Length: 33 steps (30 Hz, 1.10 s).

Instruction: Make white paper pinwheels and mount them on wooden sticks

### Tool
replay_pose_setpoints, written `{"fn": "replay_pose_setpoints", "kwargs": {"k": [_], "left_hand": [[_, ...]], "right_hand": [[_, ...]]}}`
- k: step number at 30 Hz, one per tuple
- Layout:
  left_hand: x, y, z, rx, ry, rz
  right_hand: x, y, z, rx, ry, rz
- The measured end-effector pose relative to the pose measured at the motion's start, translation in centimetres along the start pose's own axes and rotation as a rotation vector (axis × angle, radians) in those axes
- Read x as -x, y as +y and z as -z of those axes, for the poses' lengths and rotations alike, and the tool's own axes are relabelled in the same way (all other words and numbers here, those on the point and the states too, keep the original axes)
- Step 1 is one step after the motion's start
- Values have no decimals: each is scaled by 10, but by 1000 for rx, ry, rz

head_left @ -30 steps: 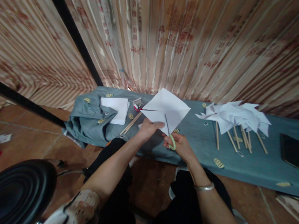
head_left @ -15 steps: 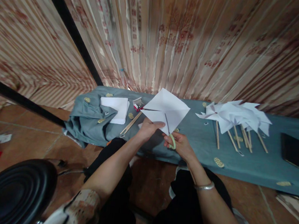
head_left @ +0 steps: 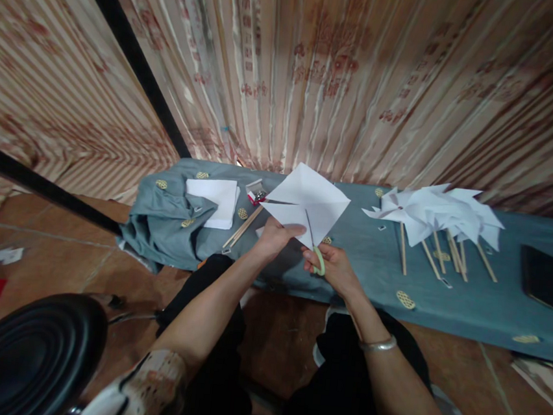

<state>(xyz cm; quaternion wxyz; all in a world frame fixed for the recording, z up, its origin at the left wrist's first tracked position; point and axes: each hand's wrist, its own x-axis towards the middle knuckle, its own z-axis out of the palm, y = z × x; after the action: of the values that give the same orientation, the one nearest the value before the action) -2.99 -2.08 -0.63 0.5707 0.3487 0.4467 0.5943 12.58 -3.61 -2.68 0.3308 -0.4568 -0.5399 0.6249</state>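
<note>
While my left grip (head_left: 275,239) pinches paper (head_left: 324,198) and my right grip (head_left: 333,267) holds scissors (head_left: 319,261), writing (head_left: 250,38) on the curtain (head_left: 284,52) is illegible.

There are two hands (head_left: 275,239), one scissors (head_left: 320,262), one slit sheet (head_left: 308,188), one bracelet (head_left: 381,345).

The left sleeve (head_left: 162,379) was cream with brown and rust flecks, crossed by a dark line, whiter toward the upper arm, and it ended near the elbow. A smooth silver bracelet (head_left: 380,345) circled the right forearm. The left hand (head_left: 277,238) and right hand (head_left: 333,269) were bare. Black trousers (head_left: 351,391) covered both legs, too dark to show detail.
</note>
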Motion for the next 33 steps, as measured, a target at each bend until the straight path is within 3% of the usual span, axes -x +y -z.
{"fn": "replay_pose_setpoints", "kwargs": {"k": [12,20,23,28,33], "left_hand": [[-10,1,7,58,23,-52],[-20,7,19,93,111,-60],[-19,11,21,75,135,-57],[-10,12,18,62,-34,-27],[-1,8,13,-32,-118,76]], "right_hand": [[6,-3,2,-17,-115,-104],[12,-6,26,12,-117,-89],[11,-4,36,1,29,-44],[4,-2,48,-101,418,104],[-3,-8,55,-246,504,135]]}}
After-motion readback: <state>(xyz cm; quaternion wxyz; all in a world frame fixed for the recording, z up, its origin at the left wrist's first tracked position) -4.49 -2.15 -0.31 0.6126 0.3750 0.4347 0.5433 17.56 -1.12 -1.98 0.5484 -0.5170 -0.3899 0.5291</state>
